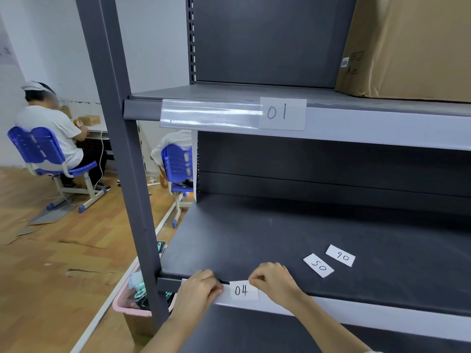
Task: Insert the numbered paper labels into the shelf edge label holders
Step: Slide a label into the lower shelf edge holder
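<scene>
A white paper label marked 04 (243,290) sits against the front edge strip (356,310) of the lower shelf. My right hand (274,281) pinches its upper right corner. My left hand (198,289) presses on the edge strip just left of the label, fingers curled over the holder. Two loose labels, 05 (318,265) and 06 (340,255), lie on the lower shelf surface to the right. On the upper shelf edge a clear plastic holder (211,113) carries the label 01 (282,113) at its right end.
A grey upright post (122,149) stands at the left of the shelf. A brown cardboard box (407,47) rests on the upper shelf at right. A pink basket (132,301) sits on the wooden floor below left. Two people sit on blue chairs (38,149) behind.
</scene>
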`<state>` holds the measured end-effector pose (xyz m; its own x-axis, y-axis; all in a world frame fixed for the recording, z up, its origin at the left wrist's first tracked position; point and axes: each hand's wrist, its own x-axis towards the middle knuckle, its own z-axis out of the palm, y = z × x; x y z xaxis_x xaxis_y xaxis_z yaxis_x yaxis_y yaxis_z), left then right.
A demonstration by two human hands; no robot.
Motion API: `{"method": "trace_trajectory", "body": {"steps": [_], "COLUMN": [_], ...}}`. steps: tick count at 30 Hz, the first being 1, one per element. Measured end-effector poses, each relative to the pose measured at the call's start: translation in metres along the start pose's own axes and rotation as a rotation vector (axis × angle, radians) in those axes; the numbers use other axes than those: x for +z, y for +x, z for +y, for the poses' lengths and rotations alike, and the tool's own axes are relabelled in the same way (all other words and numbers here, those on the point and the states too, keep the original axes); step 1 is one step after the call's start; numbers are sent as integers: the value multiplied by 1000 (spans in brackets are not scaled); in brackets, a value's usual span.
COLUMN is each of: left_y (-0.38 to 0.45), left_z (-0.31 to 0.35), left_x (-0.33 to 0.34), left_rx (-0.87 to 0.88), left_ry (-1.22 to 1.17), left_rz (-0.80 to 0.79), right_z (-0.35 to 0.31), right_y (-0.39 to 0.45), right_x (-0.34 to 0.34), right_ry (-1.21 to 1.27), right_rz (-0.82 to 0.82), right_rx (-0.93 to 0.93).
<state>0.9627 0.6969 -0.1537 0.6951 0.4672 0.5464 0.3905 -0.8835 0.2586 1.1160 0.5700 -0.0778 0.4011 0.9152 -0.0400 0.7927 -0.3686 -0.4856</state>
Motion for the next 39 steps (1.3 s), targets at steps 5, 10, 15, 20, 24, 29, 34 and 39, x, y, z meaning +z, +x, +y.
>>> {"method": "trace_trajectory", "body": {"steps": [5, 10, 15, 20, 24, 29, 34, 39], "left_y": [1, 0, 1, 0, -1, 1, 6, 6], "left_z": [2, 0, 1, 0, 0, 3, -3, 1], "left_x": [-2, 1, 2, 3, 3, 1, 4, 7], "left_rx": [1, -13, 3, -4, -13, -27, 9, -1], "left_ry": [2, 1, 25, 25, 39, -18, -66, -170], "left_rz": [-4, -6, 18, 6, -13, -12, -12, 73], "right_z": [1, 3, 4, 3, 2, -1, 8, 35], "right_y": [1, 4, 4, 6, 6, 2, -7, -22], "right_x": [-1, 2, 10, 11, 15, 19, 17, -4], "right_ry": [-37, -83, -198, -240, -259, -228, -175, -156], "right_rz": [36, 76, 82, 58, 64, 163, 256, 252], "right_rx": [-28, -43, -78, -70, -77, -96, -69, 60]}}
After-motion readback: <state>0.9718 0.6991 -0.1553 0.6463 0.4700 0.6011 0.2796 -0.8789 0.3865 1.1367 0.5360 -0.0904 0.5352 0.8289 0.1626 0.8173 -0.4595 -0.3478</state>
